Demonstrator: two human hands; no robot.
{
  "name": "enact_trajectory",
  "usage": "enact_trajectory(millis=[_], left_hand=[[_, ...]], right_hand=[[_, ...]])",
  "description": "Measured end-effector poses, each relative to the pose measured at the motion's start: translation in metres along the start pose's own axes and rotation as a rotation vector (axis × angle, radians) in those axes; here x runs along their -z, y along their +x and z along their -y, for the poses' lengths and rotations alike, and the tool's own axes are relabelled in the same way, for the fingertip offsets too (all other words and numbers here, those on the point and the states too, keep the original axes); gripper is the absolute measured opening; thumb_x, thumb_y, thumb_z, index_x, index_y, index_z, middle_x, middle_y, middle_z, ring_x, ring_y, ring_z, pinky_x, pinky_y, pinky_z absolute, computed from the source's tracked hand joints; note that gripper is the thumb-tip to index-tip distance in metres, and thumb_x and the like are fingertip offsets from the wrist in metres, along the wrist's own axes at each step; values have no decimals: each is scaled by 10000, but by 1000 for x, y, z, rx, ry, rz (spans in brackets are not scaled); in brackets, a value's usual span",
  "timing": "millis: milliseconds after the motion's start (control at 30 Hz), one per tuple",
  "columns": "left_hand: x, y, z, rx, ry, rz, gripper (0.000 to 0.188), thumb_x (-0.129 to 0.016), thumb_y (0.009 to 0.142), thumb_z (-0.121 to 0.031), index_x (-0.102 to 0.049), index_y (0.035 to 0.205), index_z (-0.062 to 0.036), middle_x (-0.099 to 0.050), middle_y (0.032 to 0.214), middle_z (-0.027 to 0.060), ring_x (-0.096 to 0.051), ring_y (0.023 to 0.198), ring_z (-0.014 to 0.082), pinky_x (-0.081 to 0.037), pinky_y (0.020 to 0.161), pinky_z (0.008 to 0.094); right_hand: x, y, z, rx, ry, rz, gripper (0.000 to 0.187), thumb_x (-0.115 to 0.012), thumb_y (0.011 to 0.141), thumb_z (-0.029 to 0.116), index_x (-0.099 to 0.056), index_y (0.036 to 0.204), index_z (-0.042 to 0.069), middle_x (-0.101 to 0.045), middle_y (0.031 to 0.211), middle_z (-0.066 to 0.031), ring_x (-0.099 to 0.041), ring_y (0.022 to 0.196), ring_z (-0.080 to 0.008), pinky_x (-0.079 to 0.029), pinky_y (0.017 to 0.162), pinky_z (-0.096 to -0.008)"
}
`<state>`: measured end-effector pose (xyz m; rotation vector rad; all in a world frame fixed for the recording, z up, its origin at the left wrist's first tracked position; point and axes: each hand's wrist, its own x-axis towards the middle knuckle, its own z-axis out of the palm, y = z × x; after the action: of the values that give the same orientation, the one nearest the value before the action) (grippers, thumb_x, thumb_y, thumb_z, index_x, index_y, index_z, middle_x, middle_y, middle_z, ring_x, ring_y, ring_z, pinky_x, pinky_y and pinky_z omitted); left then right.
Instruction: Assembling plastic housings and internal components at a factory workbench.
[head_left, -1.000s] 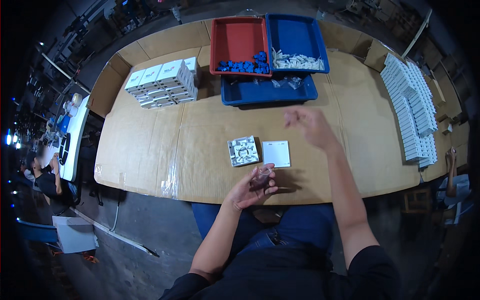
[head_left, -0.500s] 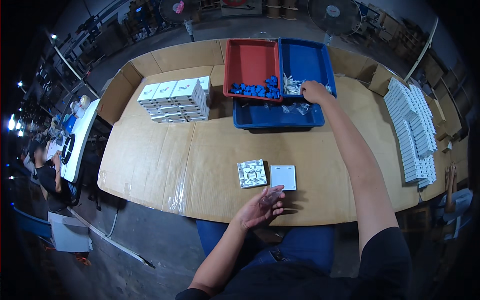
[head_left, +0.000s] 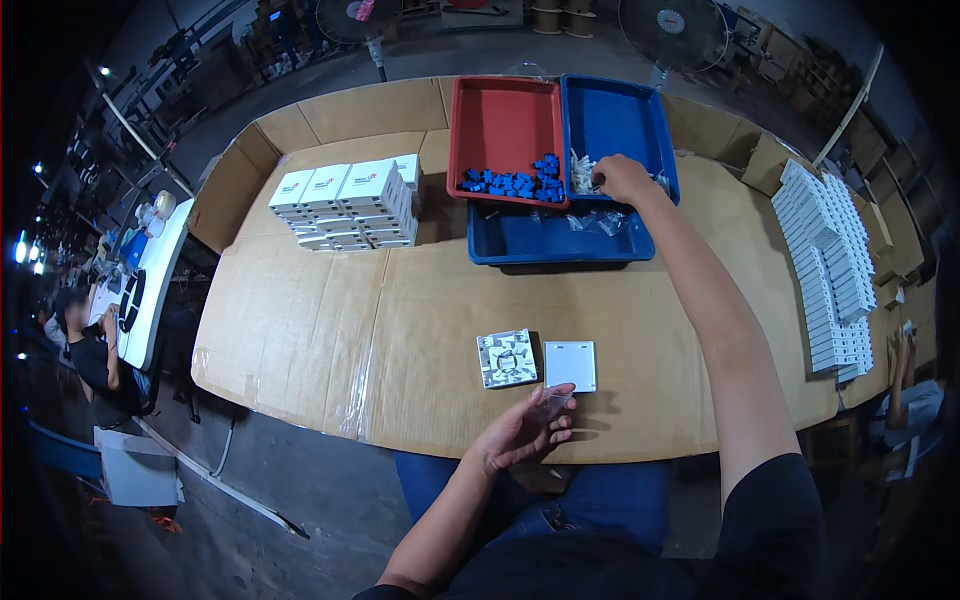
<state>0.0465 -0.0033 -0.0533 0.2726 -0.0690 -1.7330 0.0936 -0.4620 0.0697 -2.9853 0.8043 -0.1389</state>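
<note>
Cardboard-covered table (head_left: 300, 330) in dim workshop. Right hand (head_left: 622, 178), a second ago above table near body, now stretched out into upper blue tray (head_left: 620, 115), fingers curled down onto pile of small white parts (head_left: 582, 172); cannot tell if anything pinched yet. Left hand (head_left: 525, 428) at near table edge, palm up, loosely cupping small clear bag (head_left: 553, 398). Grey open-backed plate (head_left: 506, 358) and white square cover (head_left: 570, 365) side by side just beyond. Blue pieces (head_left: 512, 183) in red tray (head_left: 500, 120).
</note>
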Motion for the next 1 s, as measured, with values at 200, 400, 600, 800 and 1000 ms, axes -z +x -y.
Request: enact_trajectory(millis=[200,400,600,800,1000], left_hand=[[-1,0,2,0,-16,-7,596,-506,1089,-474,-481,1508,-51,-623,1301,54,-605,1088,192,-500,1042,382],[0,-7,4,-26,12,-19,609,-518,1086,-460,-475,1523,-38,-611,1328,36,-595,1088,175,-484,1065,376],[0,-4,4,-31,26,11,644,-563,1060,-472,-468,1530,-41,-604,1271,19,-586,1073,169,-485,1074,382],[3,-2,4,7,-96,23,522,-577,1074,-363,-509,1480,-42,-617,1139,17,-597,1028,156,-510,1000,360],[-20,-7,6,-70,35,-116,456,-611,1053,-178,-503,1477,-51,-618,1062,17,-582,889,142,-514,909,340]], right_hand=[[-4,8,-13,209,-134,60,197,-788,765,70,-776,959,101,-778,992,-109,-737,982,-321,-585,851,-445],[-1,18,-8,210,-100,136,190,-800,759,75,-773,947,69,-773,964,-139,-735,946,-338,-578,834,-454],[-5,21,-12,87,-18,117,187,-761,778,72,-769,963,42,-769,974,-162,-735,952,-336,-572,834,-438],[2,7,-37,-3,440,-99,152,-755,834,108,-764,964,31,-771,977,-155,-744,937,-292,-574,848,-393],[-8,-13,-36,-87,592,-291,175,-783,837,155,-764,958,31,-766,977,-128,-728,949,-246,-552,870,-353]])
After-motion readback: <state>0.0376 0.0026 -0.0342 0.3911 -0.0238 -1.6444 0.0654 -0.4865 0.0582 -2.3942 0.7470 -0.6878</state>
